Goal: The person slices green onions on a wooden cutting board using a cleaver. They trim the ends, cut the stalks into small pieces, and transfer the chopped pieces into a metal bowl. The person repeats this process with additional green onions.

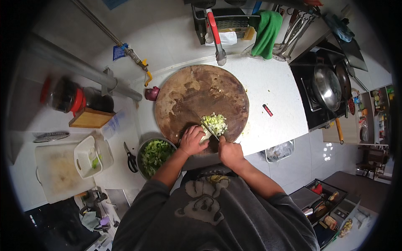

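Note:
On a round wooden chopping board (201, 91), my right hand (230, 152) grips a kitchen knife (210, 130) by its handle. The blade points away and to the left, between a pale green vegetable stalk (205, 137) and a small heap of diced pieces (216, 123). Bent fingers of my left hand (192, 139) press the stalk against the board, left of the blade. Most of the stalk is hidden under that hand. A metal pot (140, 168) of chopped green leaves (156, 155) stands beside my left forearm.
A red onion (152, 93) touches the board's left edge. Black-handled scissors (130, 158) lie left of the pot. A red lighter (267, 110) is on the white counter (278, 94). Farther right, a lidded wok (327, 84) sits on the stove. Tongs (216, 37) hang beyond the board.

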A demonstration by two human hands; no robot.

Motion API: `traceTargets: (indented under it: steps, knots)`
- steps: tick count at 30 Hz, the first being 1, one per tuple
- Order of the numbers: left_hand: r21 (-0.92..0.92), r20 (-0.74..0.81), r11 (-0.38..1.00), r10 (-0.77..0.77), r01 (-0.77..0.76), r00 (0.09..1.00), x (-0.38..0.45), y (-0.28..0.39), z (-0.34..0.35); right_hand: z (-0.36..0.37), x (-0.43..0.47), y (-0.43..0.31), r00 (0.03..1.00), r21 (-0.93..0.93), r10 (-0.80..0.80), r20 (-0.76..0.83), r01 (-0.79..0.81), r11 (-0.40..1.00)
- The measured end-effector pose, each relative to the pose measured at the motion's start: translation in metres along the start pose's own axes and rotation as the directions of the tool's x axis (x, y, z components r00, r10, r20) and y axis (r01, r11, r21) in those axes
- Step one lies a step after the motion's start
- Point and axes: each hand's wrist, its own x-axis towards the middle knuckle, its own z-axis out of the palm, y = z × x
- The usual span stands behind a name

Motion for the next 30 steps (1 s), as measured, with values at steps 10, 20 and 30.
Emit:
traceTargets:
  steps: [10,20,30]
  knots:
    - [0.008,0.079,1.0,-0.019,0.019,0.997,-0.005,-0.008,0.011,0.022,0.034,-0.006,1.0,0.005,-0.023,0.01,0.023,1.0]
    - [0.036,0.061,0.998,0.043,-0.045,0.997,-0.007,-0.003,-0.001,-0.007,-0.013,-0.009,0.998,-0.025,-0.065,-0.009,0.065,0.998]
    - [-0.02,0.051,1.0,-0.016,0.017,0.999,-0.009,-0.003,0.002,0.024,0.023,-0.013,0.999,-0.073,-0.021,0.037,0.023,0.997]
